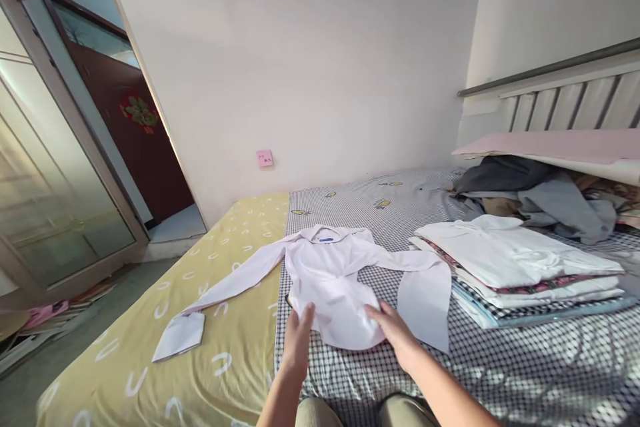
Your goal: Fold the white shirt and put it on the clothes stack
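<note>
White long-sleeved shirt (327, 280): flat on checked bedsheet (500, 373), sleeves spread, one across yellow sheet (150, 360).
Left hand (299, 337): fingers extended, resting on hem.
Right hand (393, 328): on hem, grasp unclear.
Folded clothes stack (520, 273): just beside, right.

Both forearms reach forward, left hand (299, 333) and right hand (393, 327) flat, palms down, fingers extended.

Left hand (299, 335), right hand (393, 327) — on shirt (327, 273).
</note>
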Motion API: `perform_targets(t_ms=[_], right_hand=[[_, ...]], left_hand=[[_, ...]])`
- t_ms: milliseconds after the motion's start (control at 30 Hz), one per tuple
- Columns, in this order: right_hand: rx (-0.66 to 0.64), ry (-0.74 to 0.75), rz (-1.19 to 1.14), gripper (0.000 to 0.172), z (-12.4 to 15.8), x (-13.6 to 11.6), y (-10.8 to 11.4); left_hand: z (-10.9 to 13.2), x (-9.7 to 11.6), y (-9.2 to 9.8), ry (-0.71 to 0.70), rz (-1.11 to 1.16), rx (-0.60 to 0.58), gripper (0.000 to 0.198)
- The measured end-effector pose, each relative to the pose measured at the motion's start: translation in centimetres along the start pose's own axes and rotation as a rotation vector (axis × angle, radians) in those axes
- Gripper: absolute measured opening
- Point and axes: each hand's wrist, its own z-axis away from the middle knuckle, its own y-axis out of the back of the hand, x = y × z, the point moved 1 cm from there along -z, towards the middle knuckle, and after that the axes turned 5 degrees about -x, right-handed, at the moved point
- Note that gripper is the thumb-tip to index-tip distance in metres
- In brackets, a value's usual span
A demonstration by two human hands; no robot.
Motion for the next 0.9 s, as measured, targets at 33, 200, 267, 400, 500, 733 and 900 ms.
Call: perform_targets(t_ms=[33,200,267,400,500,733,900], right_hand=[[0.020,-0.038,-0.182,0.042,0.4,0.0,0.8],[0.009,-0.147,-0.571,0.051,4.5,0.1,4.6],[-0.045,-0.180,-0.609,0.053,6.9,0.7,5.6],[0.010,-0.296,-0.570,0.042,10.7,3.5,6.4],[0.062,-0.355,-0.395,0.039,11.7,5.7,6.1],[0.129,-0.046,0.079,0.060,9.5,4.2,2.3],[0.187,0.329,0.323,0.036,6.4,1.6,-1.9]], left_hand=[[0.5,0.3,0.6,0.025,0.191,0.013,0.041],[3.7,-0.6,4.9,0.215,0.769,0.163,0.030],[4.9,-2.3,6.7,0.230,0.781,0.202,0.025],[5.8,-6.9,9.5,0.372,0.800,0.364,0.016],[5.1,-9.3,10.7,0.497,0.791,0.410,0.016],[3.5,-10.1,11.7,0.575,0.775,0.338,0.019],[3.8,-9.6,11.5,0.576,0.776,0.309,0.013]])
